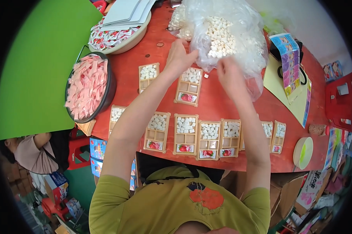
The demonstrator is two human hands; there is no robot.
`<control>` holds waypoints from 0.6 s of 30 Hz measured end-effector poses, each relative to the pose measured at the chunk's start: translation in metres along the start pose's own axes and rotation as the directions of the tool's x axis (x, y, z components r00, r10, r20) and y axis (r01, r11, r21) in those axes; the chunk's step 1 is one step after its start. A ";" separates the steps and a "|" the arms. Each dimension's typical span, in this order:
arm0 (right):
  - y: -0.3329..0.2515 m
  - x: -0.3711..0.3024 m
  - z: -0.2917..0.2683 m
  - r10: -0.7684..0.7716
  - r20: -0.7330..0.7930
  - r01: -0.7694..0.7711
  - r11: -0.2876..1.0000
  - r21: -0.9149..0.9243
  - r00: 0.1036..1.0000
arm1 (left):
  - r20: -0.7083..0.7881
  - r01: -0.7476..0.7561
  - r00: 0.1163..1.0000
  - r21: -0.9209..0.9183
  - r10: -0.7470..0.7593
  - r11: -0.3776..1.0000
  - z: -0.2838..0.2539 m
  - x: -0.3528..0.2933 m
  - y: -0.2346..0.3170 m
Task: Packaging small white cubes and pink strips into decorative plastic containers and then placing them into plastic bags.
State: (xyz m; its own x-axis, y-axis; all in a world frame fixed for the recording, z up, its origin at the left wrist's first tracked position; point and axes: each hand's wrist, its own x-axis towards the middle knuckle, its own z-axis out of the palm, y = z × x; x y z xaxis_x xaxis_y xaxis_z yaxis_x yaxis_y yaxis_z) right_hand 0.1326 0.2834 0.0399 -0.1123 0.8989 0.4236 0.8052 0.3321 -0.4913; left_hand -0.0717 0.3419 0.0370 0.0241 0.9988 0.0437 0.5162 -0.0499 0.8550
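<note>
My left hand is beside the left edge of a clear plastic bag full of small white cubes that look like mini marshmallows. Its thumb is apart from the fingers, and nothing shows in it. At the bag's lower front is my right hand, its fingertips blurred, so I cannot make out whether they hold anything. Between my forearms lies a tan compartment tray with white cubes in its top section and a strawberry-printed sachet at the bottom. One loose cube rests beside it.
Several similar trays line the near table edge; another tray lies partly behind my left forearm. A dark basket of pink packets and a bowl of sachets stand left. Yellow sheet and small bowl lie right.
</note>
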 end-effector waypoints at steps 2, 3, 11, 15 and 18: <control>-0.002 -0.016 0.011 0.044 0.237 -0.032 0.998 -0.055 0.970 | 0.185 -0.027 0.983 0.164 -0.004 0.986 -0.007 -0.015 0.011; -0.005 -0.021 0.016 0.026 0.221 -0.029 1.000 0.007 0.975 | 0.370 -0.084 0.928 0.312 -0.040 0.946 -0.007 -0.024 0.015; 0.008 -0.012 0.033 -0.061 0.254 0.055 0.998 0.029 0.965 | 0.164 -0.374 0.927 0.408 0.336 0.833 0.019 -0.078 -0.026; -0.011 -0.002 0.005 -0.008 0.438 0.003 1.000 0.013 0.899 | 0.052 -0.366 0.929 0.298 0.367 0.882 0.013 -0.075 -0.045; -0.014 0.013 -0.025 0.110 0.308 -0.157 0.979 0.129 0.945 | 0.056 -0.301 0.953 0.097 0.297 0.949 -0.016 -0.067 -0.033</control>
State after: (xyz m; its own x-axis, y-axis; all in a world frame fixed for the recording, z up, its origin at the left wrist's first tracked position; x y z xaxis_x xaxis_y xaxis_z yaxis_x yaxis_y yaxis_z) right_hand 0.1340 0.2834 0.0713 -0.1968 0.9741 0.1114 0.7307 0.2215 -0.6458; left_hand -0.1041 0.2765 0.0141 0.2242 0.9374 0.2665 0.5653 -0.3478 0.7480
